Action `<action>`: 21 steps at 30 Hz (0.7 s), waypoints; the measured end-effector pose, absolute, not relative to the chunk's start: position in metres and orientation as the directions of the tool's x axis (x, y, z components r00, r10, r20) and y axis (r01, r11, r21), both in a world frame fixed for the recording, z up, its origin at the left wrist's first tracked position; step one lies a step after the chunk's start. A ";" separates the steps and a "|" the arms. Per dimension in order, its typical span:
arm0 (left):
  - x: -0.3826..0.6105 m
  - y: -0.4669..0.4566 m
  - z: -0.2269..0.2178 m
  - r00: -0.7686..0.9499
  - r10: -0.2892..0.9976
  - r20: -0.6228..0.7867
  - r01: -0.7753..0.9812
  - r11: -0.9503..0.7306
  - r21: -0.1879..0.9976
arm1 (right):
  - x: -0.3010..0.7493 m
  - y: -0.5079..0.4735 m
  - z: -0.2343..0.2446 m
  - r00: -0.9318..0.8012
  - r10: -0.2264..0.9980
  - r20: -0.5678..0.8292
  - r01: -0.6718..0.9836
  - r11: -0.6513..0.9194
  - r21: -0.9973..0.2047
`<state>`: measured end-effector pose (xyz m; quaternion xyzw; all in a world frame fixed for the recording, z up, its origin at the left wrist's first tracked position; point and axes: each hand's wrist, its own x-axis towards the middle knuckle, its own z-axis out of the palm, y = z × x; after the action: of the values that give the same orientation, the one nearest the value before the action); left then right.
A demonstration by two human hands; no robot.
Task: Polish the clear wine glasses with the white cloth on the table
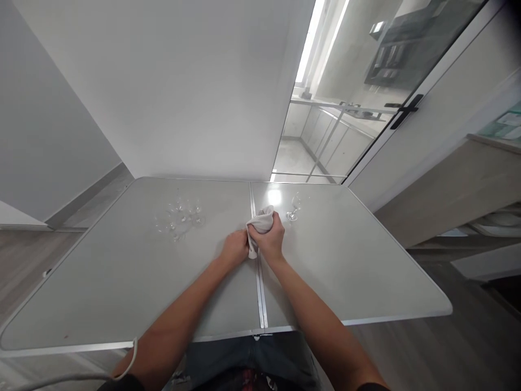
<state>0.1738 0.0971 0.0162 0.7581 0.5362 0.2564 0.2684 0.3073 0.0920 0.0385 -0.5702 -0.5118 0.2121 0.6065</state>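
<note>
A crumpled white cloth is bunched up over the middle seam of the table. My right hand is wrapped round it, thumb pressed into its near side. Close against the cloth's left side, my left hand is curled closed; its fingertips and whatever lies in them are hidden. Whether a glass is inside the cloth cannot be seen. A clear stemmed glass stands just right of my right hand. To the left, several clear stemmed glasses are grouped together, their outlines faint against the surface.
The pale grey folding table has a metal edge and a metal strip down its middle. Behind it rises a white wall, with a glass door to the right. A cable hangs over the front left edge.
</note>
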 end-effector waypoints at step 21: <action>0.176 0.099 0.009 0.296 0.947 0.128 0.660 -0.299 0.689 | 0.313 0.091 0.046 0.259 0.821 0.508 0.293 0.434 -0.852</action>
<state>0.1755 0.0985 0.0090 0.7598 0.5287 0.2691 0.2660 0.3132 0.0909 0.0458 -0.4880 -0.5709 0.2112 0.6256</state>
